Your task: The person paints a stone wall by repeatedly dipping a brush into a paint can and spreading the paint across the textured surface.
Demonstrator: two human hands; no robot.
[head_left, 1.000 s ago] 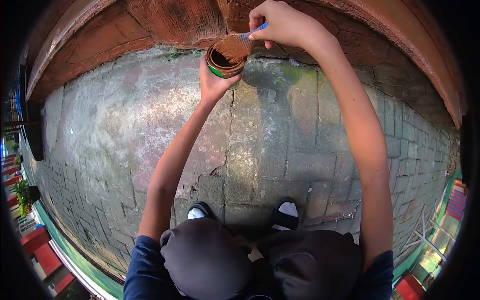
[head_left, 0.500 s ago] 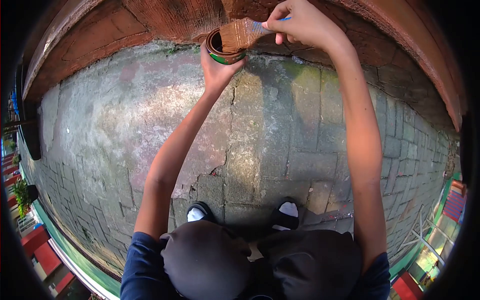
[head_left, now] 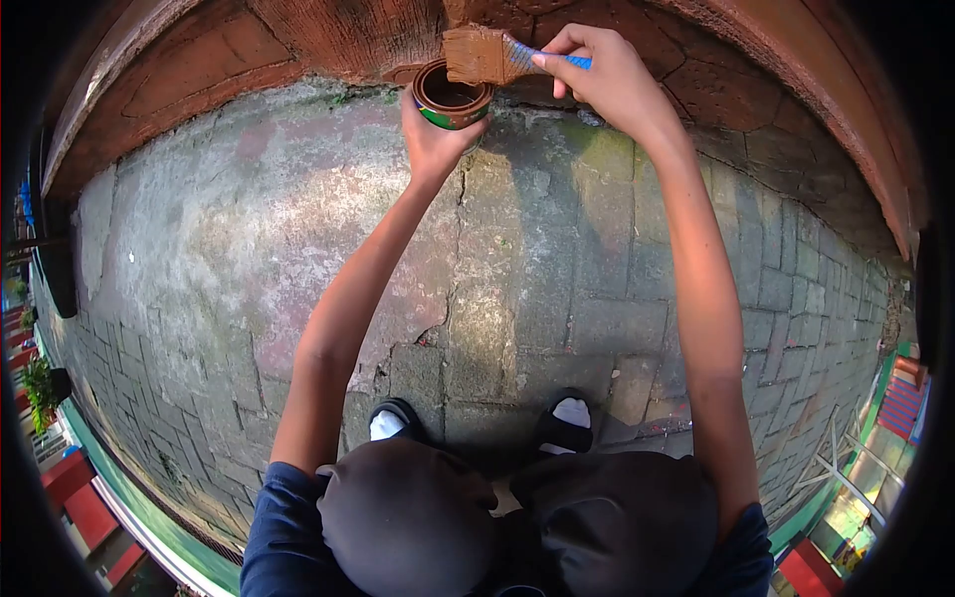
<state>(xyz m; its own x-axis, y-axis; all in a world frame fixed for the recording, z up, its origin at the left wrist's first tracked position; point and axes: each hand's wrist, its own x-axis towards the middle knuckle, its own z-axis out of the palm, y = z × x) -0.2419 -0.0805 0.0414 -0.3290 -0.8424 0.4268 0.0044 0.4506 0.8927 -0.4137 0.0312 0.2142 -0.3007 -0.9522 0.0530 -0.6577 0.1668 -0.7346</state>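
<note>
My left hand is wrapped round a small round paint can with a green label and a brown-smeared rim. The can is open at the top, and its inner wall is coated brown. In my right hand is a wide paintbrush, held by its blue-patterned handle between thumb and fingers. Brown paint covers its bristles and ferrule. The brush lies nearly level over the far right side of the can's mouth, its bristles pointing left.
A reddish-brown textured wall curves along the far side, close beyond the can. Worn grey paving lies under my sandalled feet. A potted plant stands at the far left. Thin metal bars show at the lower right.
The brush has risen out of the can's mouth and turned more level. My right hand has shifted slightly down and right along with it. The can stays almost in place.
</note>
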